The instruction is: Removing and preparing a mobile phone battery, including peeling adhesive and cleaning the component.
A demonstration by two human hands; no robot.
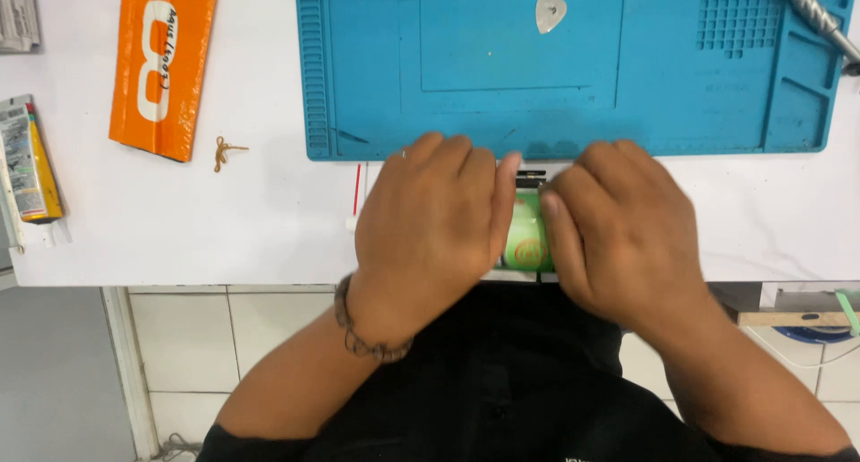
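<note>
My left hand (430, 216) and my right hand (618, 225) lie side by side, palms down, on a flat device with a green lit screen (527, 234) at the near edge of the white table (251, 220). Only a narrow strip of the device shows between the two hands; the rest is hidden under them. Both thumbs press on its surface. A dark beaded bracelet (358, 337) circles my left wrist.
A blue silicone work mat (573, 68) lies just beyond the hands, with a pale triangular pick (550, 11) on it and a metal tool (820, 19) at its right corner. An orange packet (163, 64), a rubber band (224, 151) and a glue tube (31, 162) lie left.
</note>
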